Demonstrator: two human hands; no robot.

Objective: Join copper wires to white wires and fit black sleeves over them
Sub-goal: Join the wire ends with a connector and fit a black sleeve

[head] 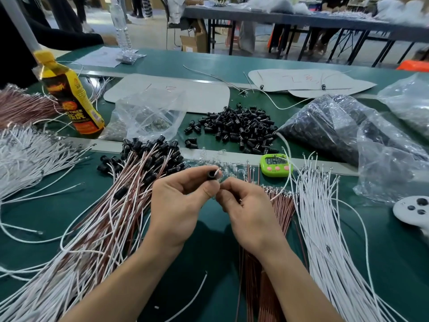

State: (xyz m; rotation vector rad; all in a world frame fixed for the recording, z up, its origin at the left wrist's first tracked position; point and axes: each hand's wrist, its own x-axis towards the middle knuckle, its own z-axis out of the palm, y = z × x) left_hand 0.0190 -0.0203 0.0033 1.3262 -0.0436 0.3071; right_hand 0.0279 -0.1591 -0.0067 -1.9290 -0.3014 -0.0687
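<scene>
Green table (162, 61) (wires (325, 228), sleeves (239, 129), timer (276, 165))

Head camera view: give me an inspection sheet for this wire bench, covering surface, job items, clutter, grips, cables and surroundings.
Surface: dark green table mat, mostly covered.
Job's things: loose pile of small black plastic sleeves; fanned bundle of white wires at right; copper-brown wire bundle beneath the right forearm; sleeved joined wires at left.
Clutter: yellow drink bottle, lime-green digital timer, clear plastic bags.
Grips: left hand pinches one black sleeve; right hand pinches a thin white wire entering it.
Cables: nothing seen beyond the job wires.
Surroundings: grey tables with people behind.
</scene>
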